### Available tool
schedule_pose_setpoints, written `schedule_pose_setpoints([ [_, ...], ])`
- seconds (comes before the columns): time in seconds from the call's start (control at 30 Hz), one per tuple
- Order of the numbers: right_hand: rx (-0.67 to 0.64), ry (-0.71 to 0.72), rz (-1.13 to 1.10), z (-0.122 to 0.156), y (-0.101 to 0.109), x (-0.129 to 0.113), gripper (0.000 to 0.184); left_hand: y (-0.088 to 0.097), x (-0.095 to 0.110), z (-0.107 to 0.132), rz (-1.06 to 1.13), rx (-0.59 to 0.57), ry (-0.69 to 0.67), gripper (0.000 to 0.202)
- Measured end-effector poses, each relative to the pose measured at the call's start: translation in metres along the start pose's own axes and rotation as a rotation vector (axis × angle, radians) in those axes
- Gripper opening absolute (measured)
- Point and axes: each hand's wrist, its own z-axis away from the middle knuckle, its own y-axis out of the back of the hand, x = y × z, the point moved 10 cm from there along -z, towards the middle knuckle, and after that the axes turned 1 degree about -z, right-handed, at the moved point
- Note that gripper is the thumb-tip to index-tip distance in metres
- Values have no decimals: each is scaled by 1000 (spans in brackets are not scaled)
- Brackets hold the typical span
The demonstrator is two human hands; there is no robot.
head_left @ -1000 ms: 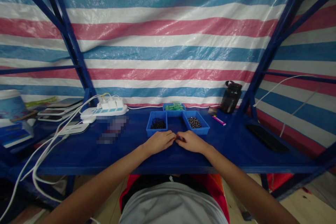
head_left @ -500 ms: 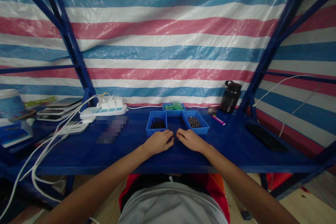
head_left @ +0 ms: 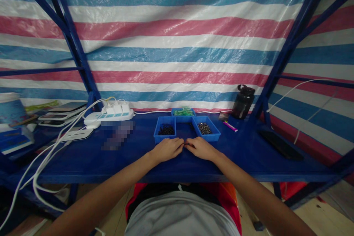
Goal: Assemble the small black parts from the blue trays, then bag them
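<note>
- A small dark piece point(head_left: 187, 143) is pinched between the fingers of the left hand point(head_left: 167, 149) and right hand point(head_left: 201, 148), just short of the near edge of the blue trays point(head_left: 165, 137).
- Bare bench point(head_left: 249, 158) is seen on both sides of the hands.

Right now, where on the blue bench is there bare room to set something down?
Bare bench lies between the right hand and the dark flat object, in front of the pink marker. Another patch lies between the left hand and the white cables. Crowded: the blue bins just beyond both hands, and the back left corner around the power strip.
</note>
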Motion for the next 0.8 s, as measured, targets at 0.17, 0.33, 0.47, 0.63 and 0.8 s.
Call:
schedule_pose_setpoints([
  [0.17, -3, 10, 7, 0, -1, -2, 18, -1, 6, 1, 8, -7, -61, 19],
  [0.33, -19, -31, -46, -1, -2, 3, 14, 1, 4, 0, -8, -18, -31, 15],
  [0.47, -5, -60, -75, -1, 0, 7, 9, 1, -1, 0, -31, -29, 29, 11],
  [0.63, 7, -68, -139, 0, 5, 3, 10, -1, -6, 0, -50, -42, 58, 13],
  [0.8, 19, -12, -174, 2, 8, -5, 7, -6, -8, -1, -51, -65, 47, 15],
])
